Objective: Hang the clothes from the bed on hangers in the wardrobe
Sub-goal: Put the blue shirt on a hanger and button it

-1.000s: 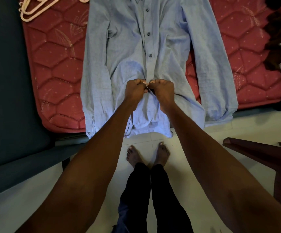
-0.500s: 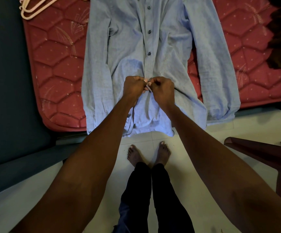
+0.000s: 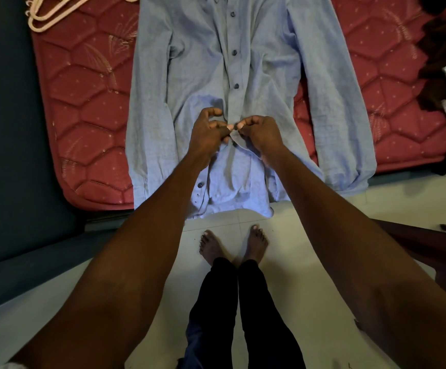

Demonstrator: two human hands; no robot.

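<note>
Hangers [image 3: 51, 12] lie at the bed's [image 3: 83, 115] eleven o'clock corner. The shirt [image 3: 203, 62] lies flat mid-bed, hem hanging over the six o'clock edge. Left hand [image 3: 207, 134] and right hand [image 3: 260, 134] meet at its placket, fingers pinching a button and its facing cloth. Best to hold the buttonhole taut and tip the button edgewise through. Other clothes [image 3: 445, 62] sit at three o'clock.

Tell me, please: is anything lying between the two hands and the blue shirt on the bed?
Nothing visible does. The left hand and the right hand already pinch the blue shirt at its buttoned front, with no object on top of it. The hangers lie apart, at the mattress corner.
</note>
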